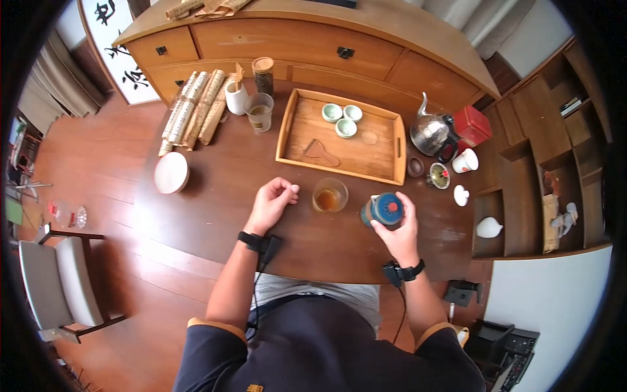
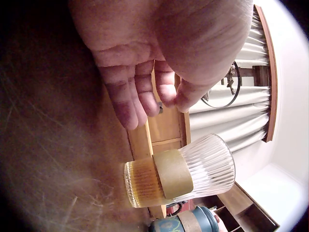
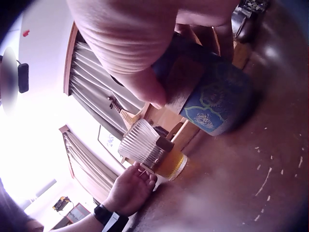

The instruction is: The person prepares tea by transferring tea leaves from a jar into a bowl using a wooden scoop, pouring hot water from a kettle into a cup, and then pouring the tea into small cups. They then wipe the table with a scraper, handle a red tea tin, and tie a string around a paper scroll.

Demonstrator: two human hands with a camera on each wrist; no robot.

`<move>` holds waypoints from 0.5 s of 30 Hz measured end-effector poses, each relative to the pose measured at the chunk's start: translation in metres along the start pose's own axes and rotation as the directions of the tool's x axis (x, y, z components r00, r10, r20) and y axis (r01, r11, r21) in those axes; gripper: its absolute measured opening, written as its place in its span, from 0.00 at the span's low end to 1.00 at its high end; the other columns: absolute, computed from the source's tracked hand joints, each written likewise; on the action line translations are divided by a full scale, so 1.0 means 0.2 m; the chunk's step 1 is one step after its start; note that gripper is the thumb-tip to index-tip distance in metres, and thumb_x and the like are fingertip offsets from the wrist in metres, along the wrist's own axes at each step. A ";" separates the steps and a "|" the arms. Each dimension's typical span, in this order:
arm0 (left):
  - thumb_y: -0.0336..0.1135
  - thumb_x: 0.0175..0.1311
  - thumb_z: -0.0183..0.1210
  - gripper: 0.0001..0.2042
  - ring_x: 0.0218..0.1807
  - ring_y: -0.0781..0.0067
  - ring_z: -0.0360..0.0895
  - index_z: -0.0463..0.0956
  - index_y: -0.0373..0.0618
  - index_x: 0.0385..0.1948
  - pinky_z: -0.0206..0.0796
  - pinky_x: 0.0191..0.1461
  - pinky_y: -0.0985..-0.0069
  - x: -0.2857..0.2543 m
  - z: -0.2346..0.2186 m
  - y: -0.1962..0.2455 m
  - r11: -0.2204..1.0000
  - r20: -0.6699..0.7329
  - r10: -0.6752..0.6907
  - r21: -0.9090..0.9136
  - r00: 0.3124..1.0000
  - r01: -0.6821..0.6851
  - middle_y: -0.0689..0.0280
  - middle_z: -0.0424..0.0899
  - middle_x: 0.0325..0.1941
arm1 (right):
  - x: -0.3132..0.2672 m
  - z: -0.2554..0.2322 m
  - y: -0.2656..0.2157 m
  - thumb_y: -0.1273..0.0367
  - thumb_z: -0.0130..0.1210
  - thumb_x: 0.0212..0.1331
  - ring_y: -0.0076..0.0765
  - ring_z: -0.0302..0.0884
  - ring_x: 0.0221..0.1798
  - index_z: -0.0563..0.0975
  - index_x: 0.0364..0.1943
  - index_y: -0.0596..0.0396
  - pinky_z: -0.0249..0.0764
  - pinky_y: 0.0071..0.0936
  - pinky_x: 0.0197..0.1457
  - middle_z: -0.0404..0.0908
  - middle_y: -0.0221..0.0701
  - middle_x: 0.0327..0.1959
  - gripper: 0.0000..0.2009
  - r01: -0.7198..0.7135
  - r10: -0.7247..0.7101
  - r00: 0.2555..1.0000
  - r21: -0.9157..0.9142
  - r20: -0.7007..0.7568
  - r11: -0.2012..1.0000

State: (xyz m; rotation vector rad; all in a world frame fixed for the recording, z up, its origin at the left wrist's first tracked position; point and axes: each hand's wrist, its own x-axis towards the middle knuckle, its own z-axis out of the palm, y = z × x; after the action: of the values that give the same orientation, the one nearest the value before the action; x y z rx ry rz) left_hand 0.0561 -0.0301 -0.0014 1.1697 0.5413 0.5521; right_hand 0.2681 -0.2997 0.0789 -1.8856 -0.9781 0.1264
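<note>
My right hand [image 1: 400, 234] grips a blue lidded pot [image 1: 383, 209] with a red knob, standing on the dark table near its front edge; in the right wrist view the thumb lies along the side of the blue pot [image 3: 205, 92]. A ribbed glass [image 1: 330, 196] with amber liquid stands between the two hands. The left hand [image 1: 273, 203] rests on the table left of the glass, fingers loosely curled and holding nothing. In the left wrist view that hand [image 2: 145, 63] is beside the ribbed glass [image 2: 174, 174], apart from it.
Behind is a wooden tray [image 1: 346, 168] with three small green cups. A steel kettle [image 1: 431, 134], a red box [image 1: 471, 126] and small vessels stand at the right. Rolled papers [image 1: 196, 111], a white bowl [image 1: 172, 173], another glass [image 1: 259, 112] and a jar [image 1: 263, 76] stand at the left.
</note>
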 end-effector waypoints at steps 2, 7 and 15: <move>0.33 0.76 0.62 0.07 0.39 0.79 0.83 0.79 0.39 0.39 0.79 0.47 0.78 0.00 0.00 0.00 1.000 0.003 0.008 0.018 1.000 -0.008 0.67 0.85 0.36 | -0.01 0.00 0.00 0.73 0.79 0.45 0.47 0.79 0.62 0.69 0.68 0.58 0.75 0.41 0.68 0.78 0.43 0.60 0.42 0.019 -0.019 1.000 -0.056 0.001 0.998; 0.35 0.76 0.63 0.08 0.39 0.80 0.82 0.78 0.41 0.38 0.79 0.47 0.78 0.00 0.01 0.03 0.999 -0.006 -0.028 0.027 1.000 0.028 0.69 0.84 0.36 | -0.01 0.00 -0.05 0.74 0.80 0.43 0.52 0.75 0.66 0.63 0.75 0.56 0.72 0.44 0.72 0.73 0.45 0.65 0.50 0.046 -0.048 0.999 -0.124 -0.019 0.991; 0.35 0.74 0.65 0.08 0.37 0.80 0.82 0.79 0.41 0.37 0.78 0.45 0.79 -0.01 0.03 0.04 0.999 -0.027 0.007 0.034 1.000 -0.006 0.68 0.85 0.34 | 0.03 -0.01 -0.07 0.68 0.81 0.42 0.53 0.79 0.64 0.67 0.72 0.58 0.75 0.42 0.68 0.78 0.47 0.63 0.48 0.027 -0.026 1.000 -0.183 0.008 0.983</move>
State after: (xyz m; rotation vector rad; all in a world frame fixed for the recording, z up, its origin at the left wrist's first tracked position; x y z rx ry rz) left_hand 0.0563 -0.0329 0.0086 1.1976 0.5726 0.5668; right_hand 0.2645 -0.2947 0.0938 -2.0393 -1.0483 0.0268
